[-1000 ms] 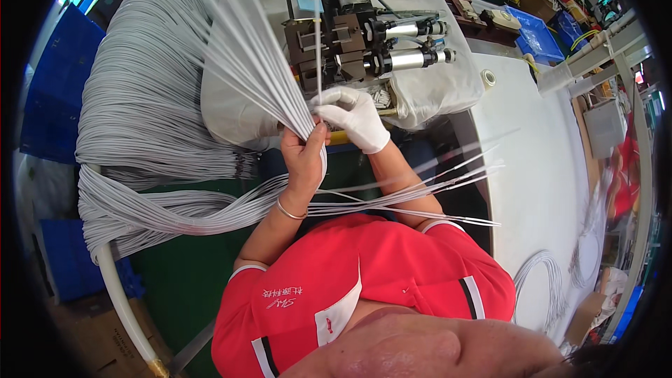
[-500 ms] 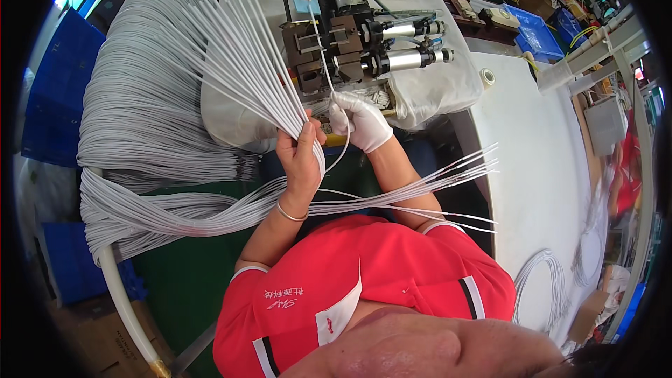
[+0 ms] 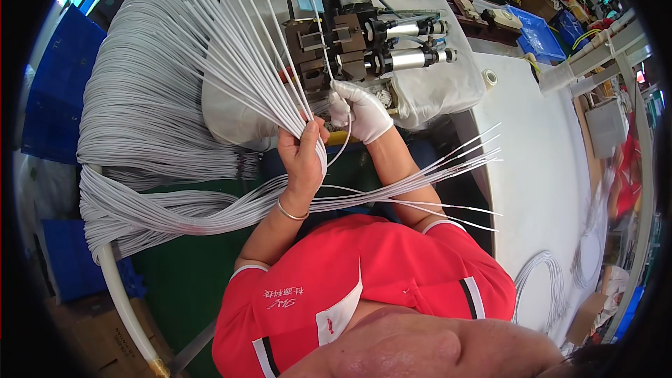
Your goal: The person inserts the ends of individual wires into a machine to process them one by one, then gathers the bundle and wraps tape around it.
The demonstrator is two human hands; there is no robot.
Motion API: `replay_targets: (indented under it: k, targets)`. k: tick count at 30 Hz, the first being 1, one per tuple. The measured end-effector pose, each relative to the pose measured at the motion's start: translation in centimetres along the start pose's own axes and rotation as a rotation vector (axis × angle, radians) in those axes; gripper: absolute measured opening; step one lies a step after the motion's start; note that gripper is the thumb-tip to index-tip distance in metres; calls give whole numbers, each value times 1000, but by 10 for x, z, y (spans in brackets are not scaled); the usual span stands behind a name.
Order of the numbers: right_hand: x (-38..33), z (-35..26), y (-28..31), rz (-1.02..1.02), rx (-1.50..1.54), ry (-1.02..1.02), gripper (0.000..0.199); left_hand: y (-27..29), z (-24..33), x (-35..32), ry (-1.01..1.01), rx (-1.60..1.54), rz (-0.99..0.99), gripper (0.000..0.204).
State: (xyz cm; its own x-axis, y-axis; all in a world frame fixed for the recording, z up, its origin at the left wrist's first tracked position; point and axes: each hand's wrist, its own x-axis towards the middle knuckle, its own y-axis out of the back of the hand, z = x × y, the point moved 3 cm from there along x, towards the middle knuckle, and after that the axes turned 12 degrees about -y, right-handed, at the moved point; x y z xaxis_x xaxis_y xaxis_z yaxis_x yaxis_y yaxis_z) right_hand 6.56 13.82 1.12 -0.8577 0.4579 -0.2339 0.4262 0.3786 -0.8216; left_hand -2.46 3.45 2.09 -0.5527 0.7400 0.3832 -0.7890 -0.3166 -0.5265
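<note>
My bare left hand (image 3: pixel 302 157) is closed around a fanned bundle of thin grey-white cables (image 3: pixel 255 73), whose free ends point up and away. My right hand (image 3: pixel 360 113), in a white glove, pinches a single cable (image 3: pixel 344 141) just in front of a bench machine. That cable's far part runs up between the machine's dark metal jaw blocks (image 3: pixel 325 49); its near part curves down past my left hand. Beyond the jaws is a rod with a small light-blue piece (image 3: pixel 309 1). More cables (image 3: pixel 420 185) stretch across under my forearms, their ends to the right.
A large hank of grey cables (image 3: pixel 140 91) hangs at the left over a pale curved pipe (image 3: pixel 126 301). Two pneumatic cylinders (image 3: pixel 413 59) project from the machine's right side. A white table (image 3: pixel 525 147) at the right carries coiled cable (image 3: pixel 542 287) and a tape roll (image 3: pixel 489 78).
The outermost cable in my left hand's bundle now stands farther apart from the others. The cable between the jaws has shifted slightly. Both hands remain almost in place.
</note>
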Motion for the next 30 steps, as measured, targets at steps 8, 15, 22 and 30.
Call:
replay_targets:
  k: [8, 15, 22, 30]
  targets:
    - [0, 0, 1, 22, 2, 4, 21, -1, 0, 2, 7, -2, 5, 12]
    - [2, 3, 2, -38, 57, -11, 22, -2, -1, 1, 18, 6, 21, 11]
    - [-10, -2, -17, 356, -9, 54, 24, 3, -3, 2, 42, 12, 51, 11]
    - [-24, 1, -16, -163, -290, 172, 29, 4, -8, -1, 11, -7, -19, 12]
